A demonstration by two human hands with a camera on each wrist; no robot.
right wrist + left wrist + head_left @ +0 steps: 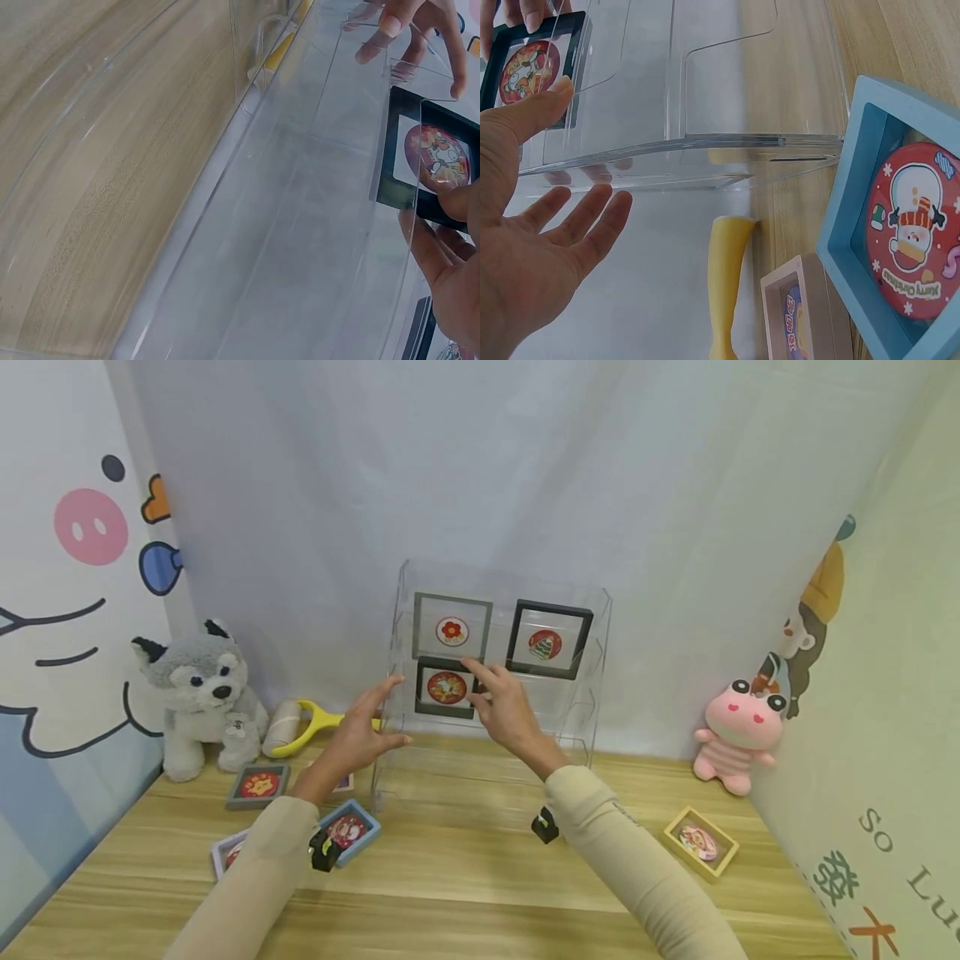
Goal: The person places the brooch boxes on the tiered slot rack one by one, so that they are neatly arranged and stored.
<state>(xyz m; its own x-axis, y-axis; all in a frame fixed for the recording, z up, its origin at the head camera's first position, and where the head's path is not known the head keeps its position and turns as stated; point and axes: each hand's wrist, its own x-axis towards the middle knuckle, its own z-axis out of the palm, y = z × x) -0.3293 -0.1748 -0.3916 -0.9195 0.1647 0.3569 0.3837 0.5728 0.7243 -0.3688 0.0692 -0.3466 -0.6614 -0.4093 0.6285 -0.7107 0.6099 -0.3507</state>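
1. Pinching the dark frame (446,687) by its right side, the right hand (510,710) holds it at the clear rack (558,702), just left of centre in the head view and directly below the grey frame (452,647).
2. State of the fingers. Right: drawn together on the dark frame, the thumb over its front and a finger at its edge. Left: the left hand (360,735) has its fingers spread and thumb well apart at the rack's left side, with hold of nothing; whether it touches the rack cannot be told.
3. Good practice, as judged here: keep the lower edge level, let both bottom corners bear evenly, and part the fingers only once the frame leans back unaided. Whether its lower edge already bears on the rack is unclear.
4. The left hand would serve best as a light brace; a hard push could shift the rack or tip the frame.
5. Appearance: a square border, near black in the head view and dark green in the wrist views, surrounds a white ground bearing a round red badge (437,157) with a pale printed figure. The frame stands nearly upright.
6. Neighbours: a black frame (546,645) occupies the rack's upper right; a blue frame (350,832) lies lower left on the worktop (450,885).
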